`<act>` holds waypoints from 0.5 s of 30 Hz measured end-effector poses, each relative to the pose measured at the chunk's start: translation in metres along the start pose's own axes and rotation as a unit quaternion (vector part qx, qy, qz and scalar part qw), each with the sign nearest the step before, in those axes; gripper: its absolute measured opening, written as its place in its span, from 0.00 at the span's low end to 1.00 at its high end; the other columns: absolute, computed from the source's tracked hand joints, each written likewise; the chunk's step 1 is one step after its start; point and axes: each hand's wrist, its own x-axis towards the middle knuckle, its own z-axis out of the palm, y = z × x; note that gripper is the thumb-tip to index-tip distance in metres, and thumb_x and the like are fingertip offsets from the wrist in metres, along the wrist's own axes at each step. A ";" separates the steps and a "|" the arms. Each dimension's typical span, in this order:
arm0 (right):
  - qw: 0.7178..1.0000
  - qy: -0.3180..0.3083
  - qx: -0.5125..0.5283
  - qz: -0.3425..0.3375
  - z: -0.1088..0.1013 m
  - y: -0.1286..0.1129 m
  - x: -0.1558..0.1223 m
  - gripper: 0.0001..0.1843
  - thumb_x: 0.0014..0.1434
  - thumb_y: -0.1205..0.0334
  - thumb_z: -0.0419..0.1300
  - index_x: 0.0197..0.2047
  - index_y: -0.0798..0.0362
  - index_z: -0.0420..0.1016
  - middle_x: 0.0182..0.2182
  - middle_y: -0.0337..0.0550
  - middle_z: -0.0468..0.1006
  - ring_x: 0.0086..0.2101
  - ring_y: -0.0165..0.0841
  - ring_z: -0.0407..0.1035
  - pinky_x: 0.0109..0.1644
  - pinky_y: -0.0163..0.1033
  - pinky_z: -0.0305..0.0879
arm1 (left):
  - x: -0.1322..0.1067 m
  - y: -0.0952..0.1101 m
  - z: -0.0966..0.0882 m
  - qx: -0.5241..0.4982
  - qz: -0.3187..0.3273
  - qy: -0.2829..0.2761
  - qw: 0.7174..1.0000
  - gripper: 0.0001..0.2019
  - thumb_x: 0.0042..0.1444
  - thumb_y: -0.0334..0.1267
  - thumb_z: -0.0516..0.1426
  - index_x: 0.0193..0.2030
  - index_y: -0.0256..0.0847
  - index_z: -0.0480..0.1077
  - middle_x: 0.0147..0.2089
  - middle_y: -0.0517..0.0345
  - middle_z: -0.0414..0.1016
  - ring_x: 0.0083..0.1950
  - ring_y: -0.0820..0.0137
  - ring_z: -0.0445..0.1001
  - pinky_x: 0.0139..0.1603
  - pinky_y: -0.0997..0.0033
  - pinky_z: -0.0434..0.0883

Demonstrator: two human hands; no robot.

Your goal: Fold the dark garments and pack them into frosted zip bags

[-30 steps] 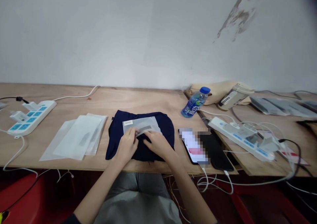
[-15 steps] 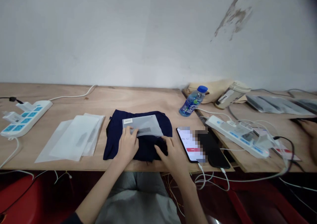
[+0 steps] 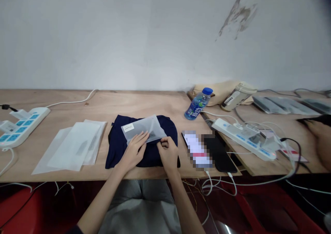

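A folded dark navy garment (image 3: 147, 158) lies on the table in front of me. On top of it, turned at a slant, rests a frosted plastic bag (image 3: 146, 124) with a white label at its upper left and something dark showing through it. My left hand (image 3: 134, 149) lies on the bag's lower left part with its fingers stretched out flat. At the bag's lower right corner, the thumb and fingers of my right hand (image 3: 167, 153) pinch the near edge. The fingertips of that hand are partly hidden.
To the left lie several frosted bags (image 3: 74, 146) and a power strip (image 3: 28, 127). On the right are a phone (image 3: 195, 146), a black phone (image 3: 221, 154), a water bottle (image 3: 198, 104), a cup (image 3: 236, 97) and another power strip (image 3: 243, 137). Another person's hand (image 3: 320, 137) is at far right.
The bag has rotated, its right end swinging up. My right hand has gone from loosely spread fingers to a pinch at the bag's edge. My left hand has flattened on the bag.
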 end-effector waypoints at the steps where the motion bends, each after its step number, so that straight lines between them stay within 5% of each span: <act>1: 0.999 0.030 -0.015 -0.003 0.006 0.001 0.000 0.08 0.54 0.57 0.58 0.31 0.49 0.62 0.26 0.37 0.72 0.25 0.32 0.69 0.31 0.36 0.66 | 0.000 0.000 0.000 -0.003 0.007 -0.003 1.000 0.24 0.67 0.34 0.45 0.69 0.49 0.56 0.69 0.56 0.62 0.72 0.66 0.55 0.71 0.50 0.56; 5: 0.988 0.101 -0.113 -0.004 0.021 0.004 0.005 0.13 0.54 0.57 0.59 0.28 0.46 0.56 0.23 0.35 0.68 0.24 0.33 0.64 0.33 0.38 0.65 | -0.001 -0.002 0.002 0.012 0.019 -0.007 1.000 0.26 0.65 0.31 0.46 0.69 0.49 0.57 0.68 0.56 0.63 0.71 0.66 0.57 0.70 0.49 0.58; 9: 0.995 0.020 -0.093 -0.004 0.011 0.001 0.009 0.11 0.56 0.53 0.58 0.28 0.48 0.62 0.23 0.38 0.72 0.26 0.34 0.68 0.32 0.38 0.67 | 0.001 -0.004 0.005 0.049 -0.027 0.013 0.998 0.24 0.65 0.33 0.46 0.68 0.45 0.59 0.67 0.53 0.64 0.70 0.64 0.58 0.68 0.50 0.60; 15: 0.980 -0.057 -0.116 -0.148 -0.030 -0.008 -0.023 0.12 0.63 0.56 0.55 0.45 0.51 0.75 0.47 0.52 0.75 0.48 0.40 0.70 0.53 0.47 0.68 | 0.004 0.001 0.002 0.092 -0.026 -0.024 0.995 0.26 0.68 0.36 0.44 0.72 0.46 0.50 0.72 0.52 0.56 0.73 0.63 0.51 0.70 0.49 0.55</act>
